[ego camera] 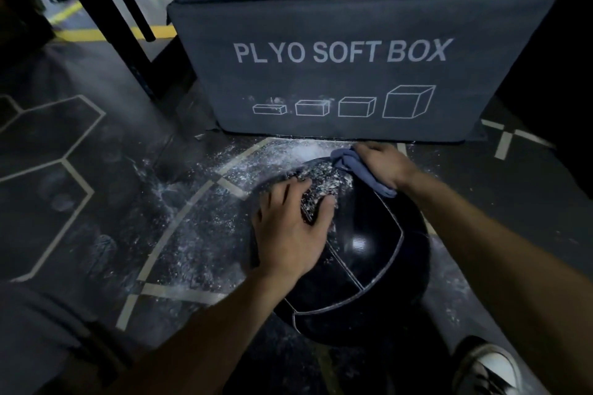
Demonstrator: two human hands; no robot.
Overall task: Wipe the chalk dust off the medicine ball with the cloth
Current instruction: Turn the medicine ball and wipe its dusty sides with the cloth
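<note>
A large black medicine ball (369,253) with pale seams sits on the floor in front of me. White chalk dust (324,179) covers its far upper part. My left hand (288,231) lies flat on the ball's left top, fingers spread and touching the dusty patch. My right hand (382,167) grips a bunched blue-grey cloth (348,160) and presses it on the ball's far upper edge; one end of the cloth hangs down below the wrist.
Stacked grey plyo soft boxes (340,74) stand just behind the ball. Spilled chalk (224,189) is scattered over the dark floor to the left. A black metal rack leg (112,3) rises at far left. My shoe (487,365) is at the bottom right.
</note>
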